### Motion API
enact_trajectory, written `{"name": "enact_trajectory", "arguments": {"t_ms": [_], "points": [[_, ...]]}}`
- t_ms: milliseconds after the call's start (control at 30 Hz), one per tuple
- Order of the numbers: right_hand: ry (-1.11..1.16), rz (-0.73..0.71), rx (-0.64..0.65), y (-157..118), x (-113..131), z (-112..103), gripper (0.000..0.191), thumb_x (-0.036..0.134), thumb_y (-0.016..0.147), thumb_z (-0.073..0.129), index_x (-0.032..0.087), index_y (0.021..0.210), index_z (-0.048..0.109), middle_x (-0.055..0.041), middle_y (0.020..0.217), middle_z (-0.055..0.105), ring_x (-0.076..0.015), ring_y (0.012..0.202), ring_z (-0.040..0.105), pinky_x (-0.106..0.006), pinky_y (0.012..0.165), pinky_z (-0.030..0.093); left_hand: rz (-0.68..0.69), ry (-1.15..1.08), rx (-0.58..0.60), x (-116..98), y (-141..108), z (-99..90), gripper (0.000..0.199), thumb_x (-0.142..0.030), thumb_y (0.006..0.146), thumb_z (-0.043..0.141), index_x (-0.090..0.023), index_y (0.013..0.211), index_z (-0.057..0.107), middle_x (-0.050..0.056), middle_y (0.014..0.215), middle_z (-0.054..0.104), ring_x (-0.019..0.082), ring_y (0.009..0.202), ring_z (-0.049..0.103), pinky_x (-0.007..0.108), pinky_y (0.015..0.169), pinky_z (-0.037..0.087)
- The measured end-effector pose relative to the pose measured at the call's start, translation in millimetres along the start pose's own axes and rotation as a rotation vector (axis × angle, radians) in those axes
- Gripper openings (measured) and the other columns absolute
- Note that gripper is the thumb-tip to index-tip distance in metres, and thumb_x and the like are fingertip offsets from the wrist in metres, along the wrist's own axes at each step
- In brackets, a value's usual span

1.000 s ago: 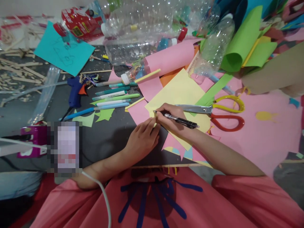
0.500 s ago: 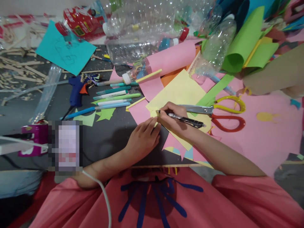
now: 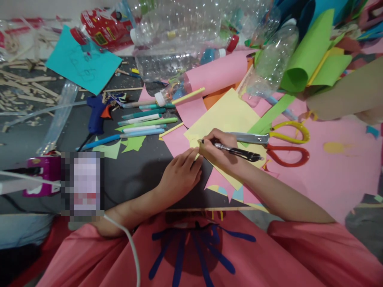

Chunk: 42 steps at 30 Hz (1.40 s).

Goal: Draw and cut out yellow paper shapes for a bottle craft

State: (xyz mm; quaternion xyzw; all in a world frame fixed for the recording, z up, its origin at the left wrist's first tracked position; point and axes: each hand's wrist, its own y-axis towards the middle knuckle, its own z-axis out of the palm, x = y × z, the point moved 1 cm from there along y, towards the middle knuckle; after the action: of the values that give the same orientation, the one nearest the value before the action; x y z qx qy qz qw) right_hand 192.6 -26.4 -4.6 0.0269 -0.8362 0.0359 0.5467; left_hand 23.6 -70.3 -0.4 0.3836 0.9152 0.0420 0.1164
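My right hand [image 3: 221, 149] is closed around a black pen [image 3: 239, 152], its tip on the left corner area of a yellow sheet [image 3: 229, 113]. A faint curved line shows on the paper by the tip. My left hand [image 3: 182, 169] lies palm down with fingers extended, fingertips at the sheet's lower left edge, close to the pen tip. Large scissors [image 3: 289, 154] with one yellow and one red handle rest on the sheet and pink paper, their blades partly behind my right hand.
Markers [image 3: 143, 119] and a blue glue gun [image 3: 95, 115] lie left of the sheet. Plastic bottles [image 3: 179, 24] fill the back. A pixelated phone [image 3: 86, 183] is at the near left. Another person's arm [image 3: 347, 93] reaches in from the right.
The pen's rear end has dipped slightly to the right and the tip has shifted a little. My left hand has stayed almost still.
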Motion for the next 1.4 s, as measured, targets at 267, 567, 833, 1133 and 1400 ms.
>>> {"name": "enact_trajectory", "arguments": {"t_ms": [267, 567, 833, 1133, 1400], "points": [[0.025, -0.024, 0.041, 2.6, -2.8, 2.0, 0.013, 0.026, 0.081, 0.056, 0.021, 0.069, 0.056, 0.0037, 0.06, 0.058, -0.0112, 0.055, 0.052, -0.026, 0.058, 0.042, 0.018, 0.052, -0.013, -1.1, 1.4, -0.8, 0.032, -0.02, 0.094, 0.048, -0.009, 0.12, 0.063, 0.019, 0.124, 0.069, 0.026, 0.119, 0.064, 0.037, 0.095, 0.056], [0.066, 0.002, -0.014, 2.3, -3.1, -0.3, 0.017, 0.028, 0.079, 0.055, 0.022, 0.064, 0.05, 0.0047, 0.057, 0.053, -0.0096, 0.052, 0.046, -0.026, 0.055, 0.038, 0.027, 0.087, -0.041, -1.0, 2.2, -2.5, 0.03, -0.02, 0.093, 0.049, -0.009, 0.117, 0.065, 0.017, 0.127, 0.069, 0.025, 0.116, 0.066, 0.035, 0.094, 0.056], [0.085, 0.048, 0.004, 3.0, -1.6, -3.0, 0.018, 0.029, 0.076, 0.055, 0.022, 0.061, 0.048, 0.0046, 0.054, 0.049, -0.0108, 0.051, 0.043, -0.027, 0.052, 0.034, 0.023, 0.088, -0.018, -0.4, 2.0, -2.8, 0.031, -0.02, 0.094, 0.048, -0.011, 0.119, 0.064, 0.017, 0.124, 0.07, 0.024, 0.116, 0.066, 0.034, 0.094, 0.056], [0.066, 0.059, 0.037, 4.6, -0.5, -4.5, 0.018, 0.031, 0.079, 0.056, 0.023, 0.064, 0.052, 0.0027, 0.057, 0.053, -0.0124, 0.054, 0.046, -0.029, 0.055, 0.035, 0.021, 0.064, -0.018, -0.2, 0.9, -1.2, 0.032, -0.02, 0.094, 0.049, -0.009, 0.12, 0.064, 0.018, 0.125, 0.069, 0.026, 0.117, 0.065, 0.036, 0.095, 0.055], [0.062, 0.038, 0.027, 3.9, -4.1, -6.1, 0.019, 0.026, 0.077, 0.053, 0.023, 0.06, 0.046, 0.0048, 0.053, 0.048, -0.0111, 0.051, 0.044, -0.028, 0.054, 0.035, 0.033, 0.081, -0.047, 0.4, 1.3, -1.7, 0.031, -0.02, 0.094, 0.048, -0.009, 0.118, 0.064, 0.017, 0.122, 0.07, 0.025, 0.115, 0.066, 0.034, 0.095, 0.054]]}}
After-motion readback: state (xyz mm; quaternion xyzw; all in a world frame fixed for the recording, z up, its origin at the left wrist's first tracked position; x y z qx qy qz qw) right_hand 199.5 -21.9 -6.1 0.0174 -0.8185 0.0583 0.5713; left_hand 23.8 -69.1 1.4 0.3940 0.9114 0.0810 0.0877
